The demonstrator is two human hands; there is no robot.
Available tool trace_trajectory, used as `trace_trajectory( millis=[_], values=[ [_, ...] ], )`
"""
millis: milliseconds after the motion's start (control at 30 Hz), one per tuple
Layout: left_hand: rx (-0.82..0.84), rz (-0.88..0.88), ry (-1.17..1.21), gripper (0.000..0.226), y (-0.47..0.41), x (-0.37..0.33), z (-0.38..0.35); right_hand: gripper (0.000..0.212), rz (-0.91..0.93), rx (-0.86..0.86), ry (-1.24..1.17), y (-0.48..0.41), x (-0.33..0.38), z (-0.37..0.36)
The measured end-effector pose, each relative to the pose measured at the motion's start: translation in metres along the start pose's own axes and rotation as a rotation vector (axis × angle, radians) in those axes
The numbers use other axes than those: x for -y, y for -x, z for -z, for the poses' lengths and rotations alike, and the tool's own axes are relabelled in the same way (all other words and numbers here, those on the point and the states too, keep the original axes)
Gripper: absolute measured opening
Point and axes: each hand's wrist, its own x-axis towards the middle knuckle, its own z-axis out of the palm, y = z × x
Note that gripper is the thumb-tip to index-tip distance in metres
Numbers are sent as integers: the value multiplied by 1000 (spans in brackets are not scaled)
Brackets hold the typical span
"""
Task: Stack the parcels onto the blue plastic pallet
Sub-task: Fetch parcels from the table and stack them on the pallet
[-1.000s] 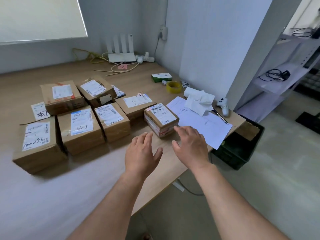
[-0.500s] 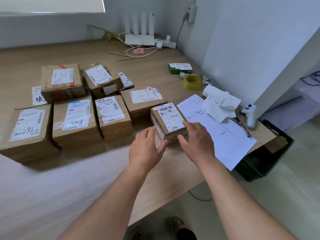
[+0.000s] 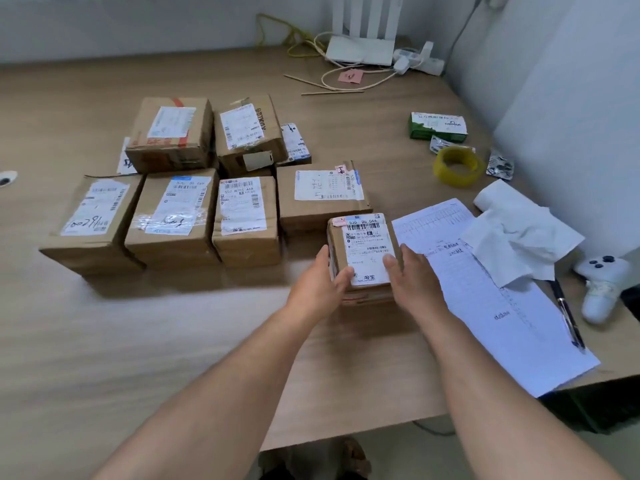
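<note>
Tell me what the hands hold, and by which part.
The small parcel: left hand grips its left side, right hand its right side, thumbs on top.

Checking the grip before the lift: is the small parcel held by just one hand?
No, the left hand and the right hand grip the small parcel from opposite sides, thumbs on its label.

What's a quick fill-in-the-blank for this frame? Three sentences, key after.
1. The small parcel, gripped by the left hand and the right hand, carries a ____ label on top.
2. The roll of tape is ____.
3. The pen lies between the printed sheet and the white game ____.
Missing words: white; yellow; controller.
</note>
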Motion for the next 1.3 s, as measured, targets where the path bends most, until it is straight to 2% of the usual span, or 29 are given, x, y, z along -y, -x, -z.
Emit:
trace_trajectory(
  millis=[167, 267, 500, 667, 900, 1067, 1300],
  values=[
    [-23, 10, 254, 56, 3, 8, -15, 38, 66, 149, -277, 4, -7, 6],
    [-35, -7, 351, 67, 8, 12, -22, 44, 71, 216, -429, 9, -13, 9],
    [-109, -74, 435, 68, 38, 6, -16, 65, 174, 341, -551, 25, -13, 25],
    [-213, -132, 377, 67, 64, 6, 9, 74, 297, 400, -594, 39, -1, 31],
    [-318, -86, 270, 67, 103, 10, 50, 75, 410, 426, -590, 48, 38, 13],
    [-481, -43, 166, 66, 126, 26, 85, 82, 445, 514, -633, 54, 75, -7],
    [-752, 56, 55, 62, 170, 66, 140, 79, 538, 632, -629, 73, 136, -33]
  ],
)
